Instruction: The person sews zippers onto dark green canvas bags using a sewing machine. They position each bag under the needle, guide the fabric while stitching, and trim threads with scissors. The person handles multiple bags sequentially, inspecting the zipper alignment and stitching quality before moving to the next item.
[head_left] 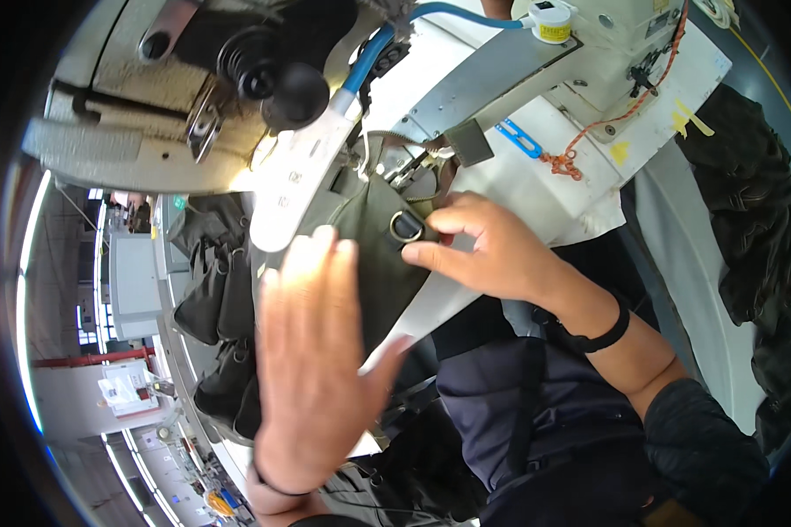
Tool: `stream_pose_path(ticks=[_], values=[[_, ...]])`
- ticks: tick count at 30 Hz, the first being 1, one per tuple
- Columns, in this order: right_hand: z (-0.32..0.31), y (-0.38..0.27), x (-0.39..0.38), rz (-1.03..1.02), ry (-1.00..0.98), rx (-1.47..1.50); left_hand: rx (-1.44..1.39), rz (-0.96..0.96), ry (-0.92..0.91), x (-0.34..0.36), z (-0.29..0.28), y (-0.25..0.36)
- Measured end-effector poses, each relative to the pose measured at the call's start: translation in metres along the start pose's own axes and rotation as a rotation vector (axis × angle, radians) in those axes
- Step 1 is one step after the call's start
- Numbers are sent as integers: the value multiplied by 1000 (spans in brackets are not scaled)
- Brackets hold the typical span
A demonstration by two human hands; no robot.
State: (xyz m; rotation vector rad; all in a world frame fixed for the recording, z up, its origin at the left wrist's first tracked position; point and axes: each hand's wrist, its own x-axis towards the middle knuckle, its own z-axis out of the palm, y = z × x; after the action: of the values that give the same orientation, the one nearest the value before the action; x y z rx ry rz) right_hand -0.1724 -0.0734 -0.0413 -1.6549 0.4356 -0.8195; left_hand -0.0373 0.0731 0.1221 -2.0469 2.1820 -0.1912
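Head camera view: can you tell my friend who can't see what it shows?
A person's left hand, blurred, is palm-down over dark green fabric at a sewing machine, while the right hand holds the fabric's edge beside a metal ring.

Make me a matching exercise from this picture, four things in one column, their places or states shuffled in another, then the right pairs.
Things:
1. left hand
2. right hand
3. blue plastic piece
4. thick black band

Places or states:
A. on the white tabletop, near the orange cord
B. fingers outstretched, blurred
C. around the right wrist
D. thumb and fingers bent, at the edge of the green cloth

Pairs: 1-B, 2-D, 3-A, 4-C
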Motion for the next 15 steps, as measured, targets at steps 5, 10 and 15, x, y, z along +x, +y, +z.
stream_pose_path(ticks=[5,10,15], values=[[1,-9,-7,60,56,-120,57,-93,278,17,80,0],[3,-29,-13,-115,240,-199,-141,-140,451,36,104,4],[3,-36,-19,21,213,-119,-205,-134,465,38,100,4]])
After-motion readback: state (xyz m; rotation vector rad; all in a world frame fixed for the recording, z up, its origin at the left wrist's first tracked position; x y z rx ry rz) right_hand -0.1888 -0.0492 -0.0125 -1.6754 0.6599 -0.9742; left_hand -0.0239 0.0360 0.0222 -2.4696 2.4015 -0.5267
